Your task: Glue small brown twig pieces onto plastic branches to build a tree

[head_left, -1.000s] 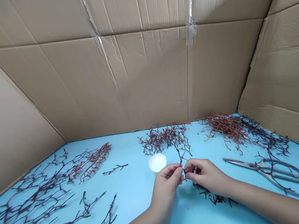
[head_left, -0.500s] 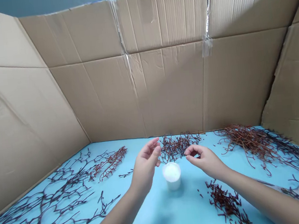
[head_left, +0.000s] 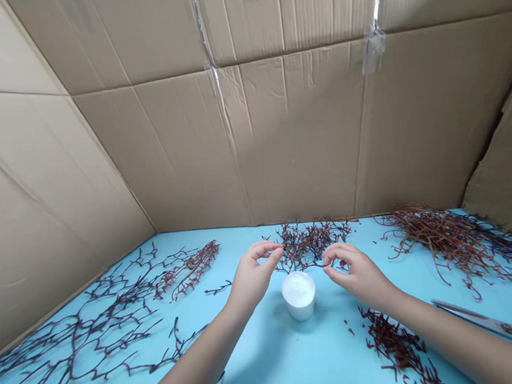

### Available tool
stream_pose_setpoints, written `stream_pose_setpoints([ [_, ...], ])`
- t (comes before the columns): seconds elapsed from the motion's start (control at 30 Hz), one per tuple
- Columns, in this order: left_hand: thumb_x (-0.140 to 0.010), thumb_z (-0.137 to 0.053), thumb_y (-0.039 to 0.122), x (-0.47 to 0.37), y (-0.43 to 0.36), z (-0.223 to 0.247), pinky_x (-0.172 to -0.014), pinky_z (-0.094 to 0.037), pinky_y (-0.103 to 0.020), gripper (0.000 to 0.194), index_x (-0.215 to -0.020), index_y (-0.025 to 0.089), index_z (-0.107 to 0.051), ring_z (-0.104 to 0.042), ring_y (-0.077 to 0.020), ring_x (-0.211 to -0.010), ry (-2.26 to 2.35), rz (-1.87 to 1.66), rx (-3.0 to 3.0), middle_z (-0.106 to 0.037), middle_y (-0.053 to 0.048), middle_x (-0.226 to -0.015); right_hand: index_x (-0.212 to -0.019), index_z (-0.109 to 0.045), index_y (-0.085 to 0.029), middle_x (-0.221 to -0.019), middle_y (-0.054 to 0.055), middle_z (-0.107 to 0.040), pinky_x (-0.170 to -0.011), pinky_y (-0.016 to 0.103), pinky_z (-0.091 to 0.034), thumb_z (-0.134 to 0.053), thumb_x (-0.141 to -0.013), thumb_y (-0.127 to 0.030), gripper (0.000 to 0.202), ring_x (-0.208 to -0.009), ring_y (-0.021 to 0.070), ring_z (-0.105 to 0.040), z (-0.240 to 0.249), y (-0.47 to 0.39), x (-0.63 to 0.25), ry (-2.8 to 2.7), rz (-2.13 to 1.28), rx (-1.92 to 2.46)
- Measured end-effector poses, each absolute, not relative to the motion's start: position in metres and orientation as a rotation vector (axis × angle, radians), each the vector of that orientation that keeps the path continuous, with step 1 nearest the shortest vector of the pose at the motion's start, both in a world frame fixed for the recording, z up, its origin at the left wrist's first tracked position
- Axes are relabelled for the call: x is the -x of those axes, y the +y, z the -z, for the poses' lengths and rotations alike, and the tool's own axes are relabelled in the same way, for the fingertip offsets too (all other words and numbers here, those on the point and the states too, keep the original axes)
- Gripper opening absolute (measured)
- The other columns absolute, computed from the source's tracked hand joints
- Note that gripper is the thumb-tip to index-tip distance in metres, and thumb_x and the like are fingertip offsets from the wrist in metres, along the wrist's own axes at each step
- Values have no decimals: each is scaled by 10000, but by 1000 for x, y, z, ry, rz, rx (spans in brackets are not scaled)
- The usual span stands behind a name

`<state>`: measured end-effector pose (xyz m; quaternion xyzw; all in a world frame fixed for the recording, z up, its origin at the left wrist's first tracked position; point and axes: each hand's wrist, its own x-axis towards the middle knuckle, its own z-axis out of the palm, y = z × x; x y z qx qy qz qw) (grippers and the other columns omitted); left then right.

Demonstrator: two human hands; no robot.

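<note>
A white cup (head_left: 299, 298) with pale white contents stands on the blue surface between my hands. My left hand (head_left: 254, 275) is up at its left, thumb and forefinger pressed together; anything between the tips is too small to make out. To the cup's right, my right hand (head_left: 360, 272) pinches the end of a thin dark twig (head_left: 308, 265), which reaches left behind the cup's rim. Behind both hands lies a heap of reddish-brown branched twigs (head_left: 307, 238). Short cut twig pieces (head_left: 396, 342) are piled beside my right forearm.
Large dark branches (head_left: 74, 342) spread over the left, with a reddish sprig (head_left: 191, 270) among them. A bundle of reddish stems (head_left: 432, 236) and more dark branches lie at the right. Scissors (head_left: 497, 326) rest near my right forearm. Cardboard walls (head_left: 296, 138) enclose the back and sides.
My left hand's fingers have closed from a looser curl into a pinch. My right hand stays pinched, and more of the twig shows. The view has tilted down slightly.
</note>
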<state>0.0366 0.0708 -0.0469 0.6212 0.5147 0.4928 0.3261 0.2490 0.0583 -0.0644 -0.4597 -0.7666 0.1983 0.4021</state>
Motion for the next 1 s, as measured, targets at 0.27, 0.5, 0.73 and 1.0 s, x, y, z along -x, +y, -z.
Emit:
stream_pose_setpoints([
  [0.27,-740,-517,423,-30,76,54,-866,-351,-327,268,-679,194,-642,-544,-210,-918,1464,-1124,-1799,-596,-58,-954,-734,-558,-204,-882,36,-594,-819,346,-375,-505,-749,-186,57,-886,194,-517,68,58,-250,-1900,-466,1172],
  [0.5,-789,-452,406,-30,73,51,-781,-388,-354,279,-664,187,-573,-530,-195,-777,1535,-992,-2016,-513,-29,-841,-758,-565,-208,-890,39,-586,-832,364,-376,-510,-776,-197,59,-905,200,-512,74,54,-248,-1904,-392,1143],
  [0.73,-784,-501,338,-29,62,38,-761,-376,-346,211,-651,197,-583,-479,-211,-842,1510,-931,-2264,-475,-28,-862,-844,-585,-214,-918,69,-583,-800,398,-389,-493,-818,-182,101,-913,225,-485,78,45,-242,-2077,-91,964],
  [1.0,-776,-510,347,-25,58,26,-756,-370,-350,213,-647,198,-592,-477,-218,-857,1530,-938,-2314,-489,-32,-878,-788,-612,-220,-874,52,-596,-809,385,-378,-535,-787,-210,77,-902,223,-496,80,45,-233,-1896,-246,1049],
])
